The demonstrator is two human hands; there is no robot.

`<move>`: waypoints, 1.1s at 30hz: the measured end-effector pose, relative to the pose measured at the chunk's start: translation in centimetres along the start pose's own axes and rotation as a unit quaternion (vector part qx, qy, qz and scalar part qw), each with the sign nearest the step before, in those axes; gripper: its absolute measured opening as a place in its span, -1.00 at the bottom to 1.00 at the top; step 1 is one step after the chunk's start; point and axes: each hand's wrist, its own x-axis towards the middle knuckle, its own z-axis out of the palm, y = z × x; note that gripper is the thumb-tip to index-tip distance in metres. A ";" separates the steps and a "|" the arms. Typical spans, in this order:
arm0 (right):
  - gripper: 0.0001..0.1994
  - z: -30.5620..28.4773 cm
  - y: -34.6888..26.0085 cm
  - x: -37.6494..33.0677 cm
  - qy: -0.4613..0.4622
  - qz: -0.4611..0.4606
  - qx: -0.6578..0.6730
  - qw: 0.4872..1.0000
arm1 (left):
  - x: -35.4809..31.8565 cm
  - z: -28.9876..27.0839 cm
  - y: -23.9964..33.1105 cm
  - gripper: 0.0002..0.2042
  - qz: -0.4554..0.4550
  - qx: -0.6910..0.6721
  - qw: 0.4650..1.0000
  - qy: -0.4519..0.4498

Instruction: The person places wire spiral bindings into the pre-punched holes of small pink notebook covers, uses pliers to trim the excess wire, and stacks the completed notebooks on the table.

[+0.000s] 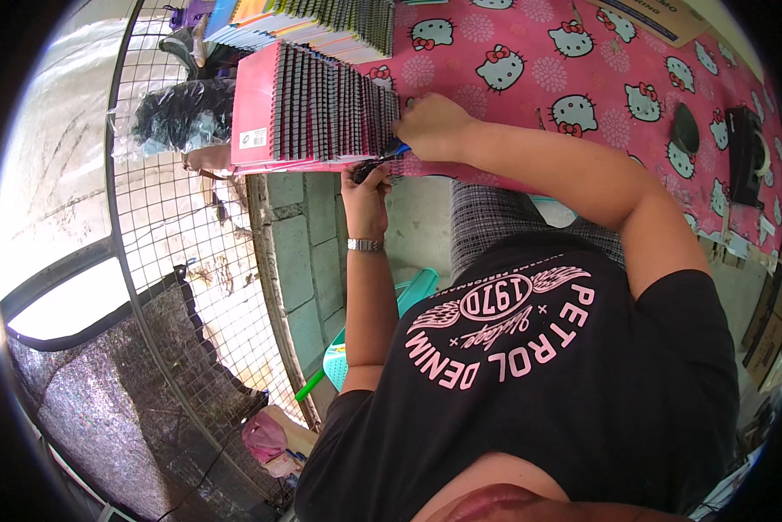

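Note:
A stack of pink spiral-bound notebooks point(304, 109) lies at the near left edge of a table covered with a pink cartoon-cat cloth point(547, 74). My right hand point(430, 126) rests on the cloth at the stack's black wire spines, fingers closed on a small blue-and-black tool point(389, 157). My left hand point(365, 187), with a metal watch on the wrist, reaches up from below the table edge and grips the dark end of the same tool under the stack.
More spiral notebooks in mixed colours point(312, 22) lie behind the stack. A black tape dispenser point(743, 152) and a dark round object point(685, 129) sit at the right. A wire-mesh fence point(173, 252) stands on the left, and a teal plastic stool point(412, 291) is beneath me.

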 end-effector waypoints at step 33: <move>-0.79 2.4 1.7 -1.3 0.043 0.000 -0.024 0.999 | 0.5 -1.1 -1.5 -0.70 -0.057 -0.028 0.998 0.008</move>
